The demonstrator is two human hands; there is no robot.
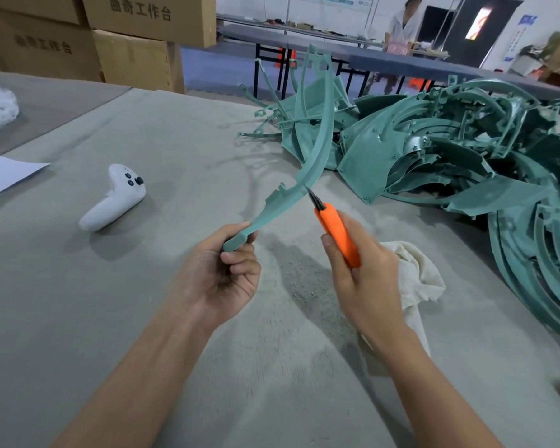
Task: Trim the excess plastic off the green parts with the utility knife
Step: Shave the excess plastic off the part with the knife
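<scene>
So the left hand [227, 270] has its fingers curled tight around the near end of a long, curved teal-green plastic strip [317, 150] — thumb on top, the other fingers wrapped underneath. The strip is up off the table and arcs away from the camera, with its far end high above the heap behind it.

The right hand [359, 270] grips an orange-handled utility knife [338, 234], fingers closed round the handle and the thumb lying along its left side. The dark blade tip [314, 197] touches the strip's right-hand edge, roughly a third of the way up from the held end, just past a notched bit with little tabs on the opposite edge.

The rest of the green parts [450, 150] — curved rails and fan-shaped panels in the same teal plastic — are heaped on the right and far side of the table, with a few thin spindly pieces poking out to the left.

The table has a grey felt-like mat [175, 318] on it, and there's a dusting of fine bits [307, 286] under the hands. A crumpled cream cloth [414, 276] lies just beside the right hand, partly hidden by the wrist. Off to the left, a white handheld controller [114, 197] with black buttons sits on the mat, with the corner of a white paper sheet [4, 176] further left. Brown cardboard boxes [136, 56] are stacked beyond the table's far left. A person in a white coat [404, 24] stands by a long dark table in the background.
</scene>
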